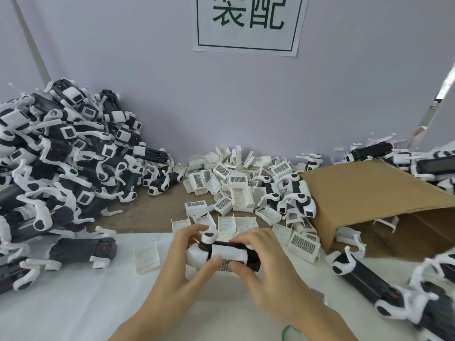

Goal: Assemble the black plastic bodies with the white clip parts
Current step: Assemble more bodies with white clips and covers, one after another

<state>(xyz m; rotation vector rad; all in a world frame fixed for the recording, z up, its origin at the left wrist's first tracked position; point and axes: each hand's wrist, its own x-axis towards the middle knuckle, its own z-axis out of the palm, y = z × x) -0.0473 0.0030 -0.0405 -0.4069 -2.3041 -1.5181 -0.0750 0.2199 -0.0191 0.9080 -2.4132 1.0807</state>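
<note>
Black body (248, 257) gripped by left hand (182, 274) and right hand (266, 271) above surface (73, 303); white clip (229, 254) pressed onto it. Large assembled heap (61, 156) at left; loose clip pile (236, 183) remaining, many left.

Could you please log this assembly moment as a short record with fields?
in hand: one black body with a white clip part over its middle
left hand: grips the body's left end, thumb on its near side
right hand: pinches the clip part, fingers on top, thumb below
loose clips: heap at the wall, centre
left pile: black-and-white units, heaped high
cardboard box: on its side, right, opening toward the camera
sign: on the wall, above
</note>
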